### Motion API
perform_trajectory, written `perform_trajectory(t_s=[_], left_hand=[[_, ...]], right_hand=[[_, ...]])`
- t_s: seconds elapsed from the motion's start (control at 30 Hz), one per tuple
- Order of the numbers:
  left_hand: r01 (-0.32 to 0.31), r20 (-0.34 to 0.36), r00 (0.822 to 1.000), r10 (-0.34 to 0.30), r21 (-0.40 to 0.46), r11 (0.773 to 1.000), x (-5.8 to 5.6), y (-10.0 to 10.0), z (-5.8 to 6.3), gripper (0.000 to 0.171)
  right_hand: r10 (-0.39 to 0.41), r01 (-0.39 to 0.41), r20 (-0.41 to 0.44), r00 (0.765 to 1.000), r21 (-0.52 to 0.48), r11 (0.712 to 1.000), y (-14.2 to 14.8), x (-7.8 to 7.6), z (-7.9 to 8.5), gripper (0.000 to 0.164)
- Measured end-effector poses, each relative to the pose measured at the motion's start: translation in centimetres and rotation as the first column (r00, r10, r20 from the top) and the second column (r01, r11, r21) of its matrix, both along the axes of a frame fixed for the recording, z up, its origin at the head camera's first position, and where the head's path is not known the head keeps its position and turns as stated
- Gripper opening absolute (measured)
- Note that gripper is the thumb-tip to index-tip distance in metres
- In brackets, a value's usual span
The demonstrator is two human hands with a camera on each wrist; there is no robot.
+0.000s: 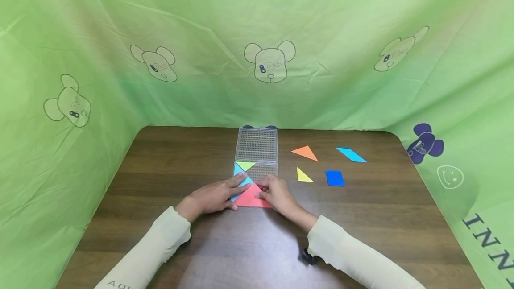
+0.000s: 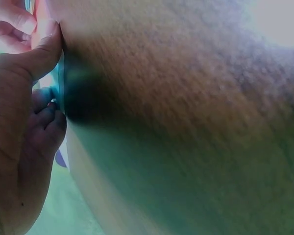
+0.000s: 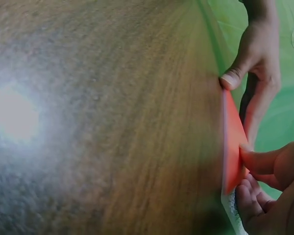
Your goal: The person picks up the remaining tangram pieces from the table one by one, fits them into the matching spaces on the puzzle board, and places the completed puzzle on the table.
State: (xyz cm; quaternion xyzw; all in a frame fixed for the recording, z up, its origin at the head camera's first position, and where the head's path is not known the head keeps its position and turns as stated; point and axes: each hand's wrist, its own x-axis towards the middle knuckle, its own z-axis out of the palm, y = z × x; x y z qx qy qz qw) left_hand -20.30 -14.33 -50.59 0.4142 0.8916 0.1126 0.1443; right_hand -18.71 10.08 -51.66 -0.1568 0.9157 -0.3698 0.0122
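Observation:
A clear plastic case [image 1: 257,142] lies open, its near half holding flat tangram pieces. In that half are a light-blue triangle [image 1: 238,182] at the left, a small light-green triangle [image 1: 245,165] at the far-left corner, and a large red triangle [image 1: 252,196] along the front. My left hand [image 1: 213,195] spreads its fingers over the light-blue and red triangles, thumb at the case's front-left corner. My right hand [image 1: 278,196] pinches the red triangle near its right slanted side; in the right wrist view the thumb [image 3: 259,160] lies on its face, other fingers curled at its edge.
Right of the case, on the brown wooden table [image 1: 361,222], lie an orange triangle [image 1: 307,153], a yellow triangle [image 1: 303,175], a blue square [image 1: 335,178] and a blue parallelogram [image 1: 351,154]. A green printed cloth [image 1: 209,97] surrounds the table at the back and sides.

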Motion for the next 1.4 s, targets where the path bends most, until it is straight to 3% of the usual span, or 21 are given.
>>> perform_trajectory(t_s=[0.6,0.9,1.4], left_hand=[[-0.002,0.004,1.0,0.002,-0.023,1.0,0.27,0.2,0.38,0.074],[-0.016,0.027,0.999,0.016,-0.014,1.0,0.13,0.11,0.05,0.071],[-0.011,0.008,1.0,0.011,-0.006,1.0,0.32,0.38,0.26,0.07]], right_hand=[[-0.047,0.047,-0.026,0.999,-0.008,0.999,-0.56,0.31,-0.74,0.036],[-0.049,0.049,0.017,0.999,-0.007,0.999,-0.4,0.01,-0.75,0.037],[-0.035,0.036,0.06,0.998,-0.016,0.999,-0.21,-0.11,-0.39,0.033]])
